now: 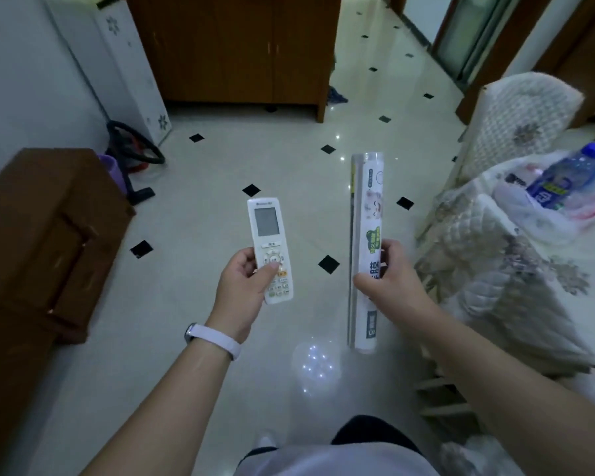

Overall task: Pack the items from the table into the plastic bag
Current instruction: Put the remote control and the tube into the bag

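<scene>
The left hand (241, 283) grips a white remote control (267, 228), thumb on its buttons. The right hand (392, 283) grips a long wrapped roll (366, 201) near its lower half. Both items are held above the tiled floor (200, 173). Farther right, the plastic bag (516, 197) lies on the cloth-covered table (495, 269), with a water bottle (560, 183) inside it.

Setting: home interior, living area. Evidence: glossy cream floor tiles (220, 159) with black diamond insets; wooden cabinet (234, 46) far; white floor-standing air conditioner (131, 63) far left, vacuum cleaner (136, 146) beside it; quilted floral cover (495, 286) right.
</scene>
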